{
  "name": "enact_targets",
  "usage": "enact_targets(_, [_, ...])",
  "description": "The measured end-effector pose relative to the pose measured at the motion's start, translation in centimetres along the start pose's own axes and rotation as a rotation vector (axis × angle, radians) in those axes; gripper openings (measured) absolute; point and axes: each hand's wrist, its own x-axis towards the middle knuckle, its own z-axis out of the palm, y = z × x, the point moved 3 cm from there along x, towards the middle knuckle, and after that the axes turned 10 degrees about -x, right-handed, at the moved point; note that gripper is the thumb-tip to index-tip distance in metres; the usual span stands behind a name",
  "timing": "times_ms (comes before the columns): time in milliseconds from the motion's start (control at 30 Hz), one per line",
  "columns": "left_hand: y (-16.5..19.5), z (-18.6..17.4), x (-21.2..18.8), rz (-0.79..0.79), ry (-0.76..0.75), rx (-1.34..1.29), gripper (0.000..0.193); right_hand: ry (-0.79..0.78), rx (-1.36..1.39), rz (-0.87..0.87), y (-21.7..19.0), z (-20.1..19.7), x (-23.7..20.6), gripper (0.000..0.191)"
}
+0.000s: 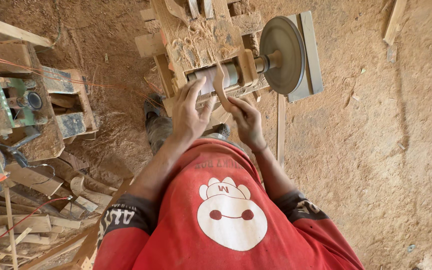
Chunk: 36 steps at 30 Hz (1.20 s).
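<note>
Left hand (188, 112): flat and spread, fingers open, palm side pressed against the left face of the curved wooden piece (220, 85), thumb pointing toward the other hand.
Right hand (247, 120): fingers curled around the lower end of the same piece, so it's properly gripping it from the right.
Wooden piece: thin, curved, pale wood, held upright-ish between both hands, its upper part right up against the sanding drum (211, 79). Looks like it's touching the drum, though I can't swear to it from this angle.
Sanding drum: horizontal cylinder sitting in a rough wooden frame (196, 40) that's caked in sawdust.
Disc (282, 54): big round grey wheel on the same shaft, just right of the drum, standing on edge.
Floor (376, 150): sawdust pretty much everywhere, a few thin wood strips lying about on the right.
Left side: another dusty machine (21, 110) with orange wires, and a heap of offcuts (31, 220) below it, well apart from the hands.
Person: red shirt with a white cartoon print, seen from above.
</note>
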Motion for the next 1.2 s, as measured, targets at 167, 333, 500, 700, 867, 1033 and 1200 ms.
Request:
enact_targets(167, [-4.1,1.4,1.5,0.104,-0.21,0.366,0.05,0.154,-0.733,-0.244,1.0,1.7,1.5,0.022])
enact_targets(333, [-7.8,3.7,3.7,0.133,-0.395,0.546,0.069,0.255,-0.863,-0.307,1.5,4.1,2.8,0.019])
enact_targets(500, [-9.4,5.1,3.8,0.15,-0.429,0.503,0.079,0.235,-0.857,-0.258,1.6,4.9,2.7,0.025])
enact_targets(700, [-9.7,5.6,2.6,0.165,-0.44,0.568,0.077,0.152,-0.78,-0.19,1.0,4.2,2.0,0.025])
enact_targets(867, [-9.9,6.1,2.0,0.176,-0.461,0.585,0.065,0.075,-0.795,-0.095,0.4,3.8,1.5,0.024])
enact_targets(1033, [-9.8,6.2,2.2,0.173,-0.447,0.546,0.054,0.042,-0.784,-0.045,0.0,3.3,1.8,0.024])
enact_targets(1200, [-9.0,6.0,1.4,0.184,-0.482,0.542,0.052,-0.003,-0.829,0.008,0.1,3.1,1.4,0.02])
